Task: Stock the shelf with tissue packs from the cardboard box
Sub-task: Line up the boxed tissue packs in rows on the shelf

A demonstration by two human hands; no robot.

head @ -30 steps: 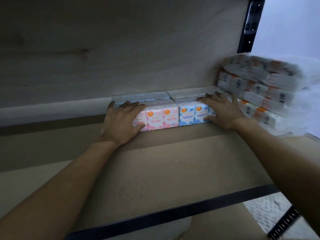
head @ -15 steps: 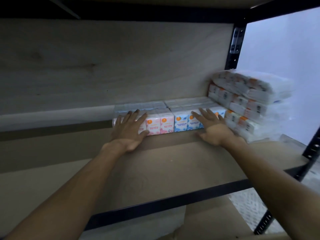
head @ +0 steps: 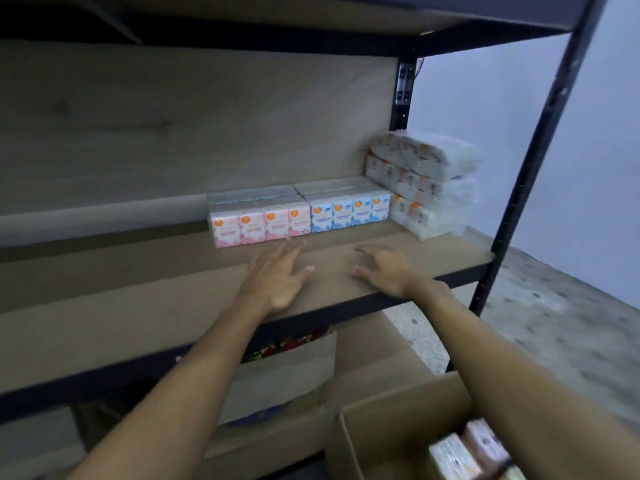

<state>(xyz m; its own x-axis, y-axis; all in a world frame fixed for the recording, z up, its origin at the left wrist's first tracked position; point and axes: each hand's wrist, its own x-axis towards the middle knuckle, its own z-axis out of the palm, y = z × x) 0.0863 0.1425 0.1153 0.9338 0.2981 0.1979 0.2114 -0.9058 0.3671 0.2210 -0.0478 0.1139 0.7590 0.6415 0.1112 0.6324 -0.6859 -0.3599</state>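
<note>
A pink tissue pack (head: 259,225) and a blue tissue pack (head: 349,214) stand side by side at the back of the wooden shelf (head: 138,306). Further packs lie behind them. My left hand (head: 277,275) and my right hand (head: 384,271) hover over the shelf board in front of the packs, fingers spread, holding nothing and clear of the packs. The cardboard box (head: 391,441) sits at the bottom right below the shelf, with tissue packs (head: 464,452) showing inside it under my right forearm.
A stack of white wrapped tissue bundles (head: 426,181) fills the shelf's right end. Black metal uprights (head: 540,147) frame the rack on the right. Another cardboard box (head: 287,368) with coloured items sits on the lower level. Speckled floor (head: 554,323) lies to the right.
Both hands have let go of the pink and blue packs and drawn back toward the shelf's front edge. The view has pulled away and dropped, bringing the cardboard box into sight.
</note>
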